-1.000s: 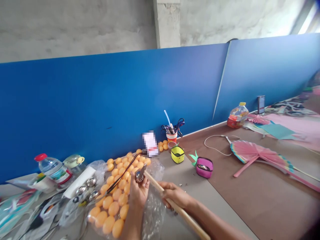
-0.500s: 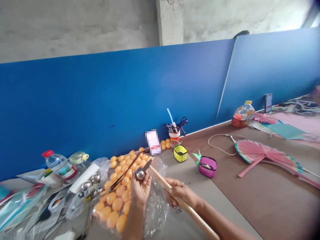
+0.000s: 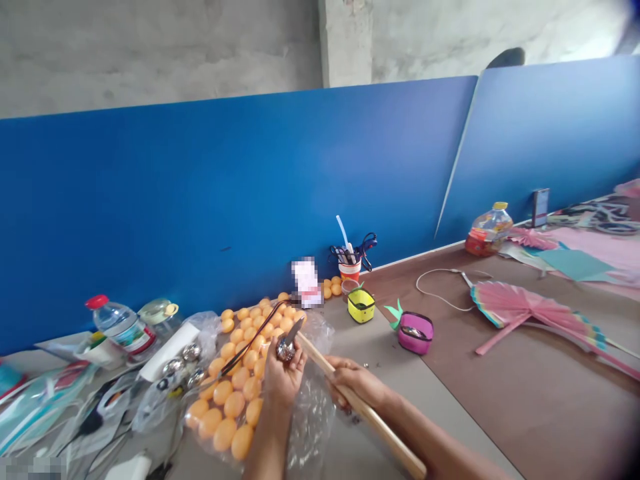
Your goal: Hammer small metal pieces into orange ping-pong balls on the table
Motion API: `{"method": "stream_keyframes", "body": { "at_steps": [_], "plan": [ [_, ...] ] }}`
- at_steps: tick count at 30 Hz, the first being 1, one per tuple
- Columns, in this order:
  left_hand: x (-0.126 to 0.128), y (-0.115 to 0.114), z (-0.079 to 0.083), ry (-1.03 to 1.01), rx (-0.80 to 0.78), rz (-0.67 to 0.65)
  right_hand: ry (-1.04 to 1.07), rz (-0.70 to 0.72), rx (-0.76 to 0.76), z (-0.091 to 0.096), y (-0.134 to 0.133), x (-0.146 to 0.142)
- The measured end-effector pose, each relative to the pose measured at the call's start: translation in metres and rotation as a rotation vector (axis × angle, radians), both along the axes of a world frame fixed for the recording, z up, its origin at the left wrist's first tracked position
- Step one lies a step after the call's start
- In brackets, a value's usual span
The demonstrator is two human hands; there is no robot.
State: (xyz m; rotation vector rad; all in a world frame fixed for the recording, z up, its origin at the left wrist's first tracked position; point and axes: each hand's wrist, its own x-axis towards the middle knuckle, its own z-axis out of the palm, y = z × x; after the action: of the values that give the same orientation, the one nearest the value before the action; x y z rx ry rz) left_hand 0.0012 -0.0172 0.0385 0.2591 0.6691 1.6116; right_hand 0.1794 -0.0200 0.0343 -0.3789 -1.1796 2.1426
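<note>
The left hand is cupping a silver ball in curled fingers above bagged orange balls, while the right hand is gripping a wooden stick, fingers wrapped, over the tabletop

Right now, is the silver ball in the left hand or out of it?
In it: the silver ball sits in the left hand, thumb at one side, fingers at the other.

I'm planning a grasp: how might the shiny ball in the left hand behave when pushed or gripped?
The shiny ball would probably roll, given its round shape. Its reflective surface looks smooth, so it may feel slippery.
</note>
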Motion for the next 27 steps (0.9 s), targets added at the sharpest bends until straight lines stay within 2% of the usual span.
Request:
{"method": "stream_keyframes", "body": {
  "at_steps": [2, 6, 10, 12, 15, 20, 24, 27],
  "plan": [
    [-0.0004, -0.0003, 0.001, -0.004, 0.024, 0.007, 0.027, 0.015, -0.017, -0.0001, 0.0004, 0.0007],
    [0.0019, -0.001, 0.0037, 0.02, 0.057, -0.01, 0.135, -0.056, -0.028, 0.0023, -0.0002, 0.0035],
    [0.0058, -0.0008, 0.004, 0.047, -0.032, 0.044, -0.075, 0.022, 0.021, 0.0026, -0.0004, 0.0024],
    [0.0067, -0.0011, 0.0043, 0.061, -0.025, 0.037, -0.046, 0.037, 0.025, 0.0031, -0.0005, 0.0028],
    [0.0067, -0.0018, 0.0052, 0.105, 0.069, -0.009, 0.075, -0.016, 0.023, 0.0039, -0.0003, 0.0043],
    [0.0052, -0.002, 0.0049, 0.148, 0.053, 0.034, -0.079, 0.021, 0.031, 0.0015, 0.0021, 0.0034],
    [0.0029, -0.0019, 0.0042, 0.145, 0.098, 0.014, 0.099, -0.029, 0.002, 0.0023, 0.0021, 0.0069],
    [0.0026, -0.0014, 0.0028, 0.128, 0.093, 0.023, 0.077, -0.039, 0.018, 0.0003, 0.0026, 0.0065]
  ]
}}
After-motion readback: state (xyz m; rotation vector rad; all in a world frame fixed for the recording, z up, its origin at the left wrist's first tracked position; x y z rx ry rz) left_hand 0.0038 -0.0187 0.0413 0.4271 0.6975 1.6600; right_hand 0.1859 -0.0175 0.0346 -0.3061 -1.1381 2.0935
